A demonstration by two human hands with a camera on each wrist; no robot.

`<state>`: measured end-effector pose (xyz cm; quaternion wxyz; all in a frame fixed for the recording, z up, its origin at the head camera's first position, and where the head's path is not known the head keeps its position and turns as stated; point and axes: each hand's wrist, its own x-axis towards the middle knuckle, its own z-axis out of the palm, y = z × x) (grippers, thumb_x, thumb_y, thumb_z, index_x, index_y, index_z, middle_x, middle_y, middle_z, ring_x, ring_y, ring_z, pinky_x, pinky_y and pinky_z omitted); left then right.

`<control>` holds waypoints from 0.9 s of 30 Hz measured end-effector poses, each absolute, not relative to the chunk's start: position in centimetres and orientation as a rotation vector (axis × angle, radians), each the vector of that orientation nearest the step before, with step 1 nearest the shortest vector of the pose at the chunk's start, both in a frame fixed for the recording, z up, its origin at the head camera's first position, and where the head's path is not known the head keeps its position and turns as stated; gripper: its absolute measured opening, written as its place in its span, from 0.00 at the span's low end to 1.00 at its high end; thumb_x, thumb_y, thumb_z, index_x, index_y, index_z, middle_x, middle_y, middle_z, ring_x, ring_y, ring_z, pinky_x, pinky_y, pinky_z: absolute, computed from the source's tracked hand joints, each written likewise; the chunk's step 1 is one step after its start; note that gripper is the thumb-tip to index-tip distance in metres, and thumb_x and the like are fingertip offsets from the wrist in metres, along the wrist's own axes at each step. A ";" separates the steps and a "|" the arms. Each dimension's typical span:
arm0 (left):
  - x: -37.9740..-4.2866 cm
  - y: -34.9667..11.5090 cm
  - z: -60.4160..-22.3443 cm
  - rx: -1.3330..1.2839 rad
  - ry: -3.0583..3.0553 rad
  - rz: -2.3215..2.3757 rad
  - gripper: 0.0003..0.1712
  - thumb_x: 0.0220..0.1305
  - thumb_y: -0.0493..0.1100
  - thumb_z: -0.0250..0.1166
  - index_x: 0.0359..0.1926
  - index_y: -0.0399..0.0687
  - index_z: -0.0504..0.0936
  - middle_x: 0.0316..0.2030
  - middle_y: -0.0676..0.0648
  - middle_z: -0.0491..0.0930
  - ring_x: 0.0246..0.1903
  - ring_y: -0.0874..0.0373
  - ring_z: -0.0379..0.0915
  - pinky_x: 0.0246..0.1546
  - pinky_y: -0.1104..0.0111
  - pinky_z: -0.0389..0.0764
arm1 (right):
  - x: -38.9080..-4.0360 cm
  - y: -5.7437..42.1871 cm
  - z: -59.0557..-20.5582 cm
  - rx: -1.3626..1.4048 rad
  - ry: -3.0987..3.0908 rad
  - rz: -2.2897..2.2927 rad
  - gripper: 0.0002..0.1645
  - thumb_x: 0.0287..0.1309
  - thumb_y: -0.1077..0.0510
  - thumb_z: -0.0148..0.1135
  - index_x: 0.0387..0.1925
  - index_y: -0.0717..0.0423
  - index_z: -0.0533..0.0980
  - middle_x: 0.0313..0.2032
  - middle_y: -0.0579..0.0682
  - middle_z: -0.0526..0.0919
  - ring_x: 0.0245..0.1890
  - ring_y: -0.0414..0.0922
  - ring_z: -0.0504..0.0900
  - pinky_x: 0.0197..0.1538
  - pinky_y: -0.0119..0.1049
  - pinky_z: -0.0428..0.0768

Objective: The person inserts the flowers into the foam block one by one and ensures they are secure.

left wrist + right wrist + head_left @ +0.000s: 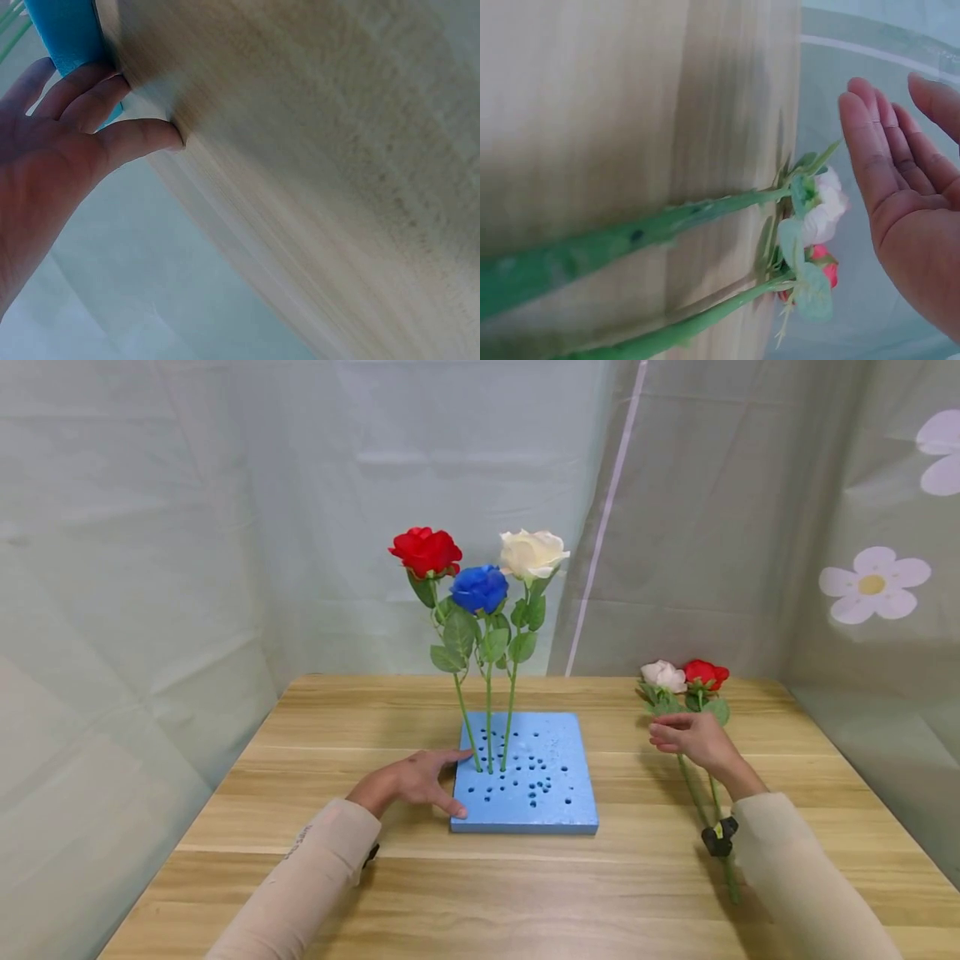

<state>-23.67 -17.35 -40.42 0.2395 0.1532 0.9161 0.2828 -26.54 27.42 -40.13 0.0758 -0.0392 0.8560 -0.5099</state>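
Observation:
A blue foam block full of small holes lies on the table. Three artificial roses stand in it: a red rose, a blue rose and a cream-white rose. At the block's left edge is my left hand, thumb and fingers spread and touching it. My right hand is over the stems of two roses lying on the right side, a pale pink-white rose and a red one. Its fingers are nearly straight, with nothing between them in the right wrist view.
The wooden table carries everything. A black wrist strap is on the right wrist, overlapping the lying stems. Behind hang pale curtains; a grey one at right bears a printed flower.

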 end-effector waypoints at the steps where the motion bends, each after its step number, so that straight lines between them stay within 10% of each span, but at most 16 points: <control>1: -23.7 -17.4 -40.4 0.418 2.508 0.773 0.60 0.44 0.58 0.82 0.76 0.54 0.62 0.75 0.44 0.58 0.74 0.46 0.50 0.71 0.49 0.58 | -26.5 27.5 -40.2 -0.110 2.550 -1.534 0.30 0.72 0.56 0.59 0.60 0.80 0.69 0.52 0.71 0.80 0.46 0.51 0.86 0.50 0.40 0.83; 27: -23.6 -17.4 -40.5 0.402 2.506 0.783 0.60 0.44 0.57 0.82 0.76 0.56 0.62 0.75 0.44 0.58 0.74 0.45 0.50 0.70 0.49 0.59 | -26.3 30.2 -41.1 -0.054 2.449 -1.473 0.29 0.73 0.59 0.55 0.59 0.85 0.66 0.44 0.61 0.86 0.39 0.40 0.85 0.46 0.37 0.85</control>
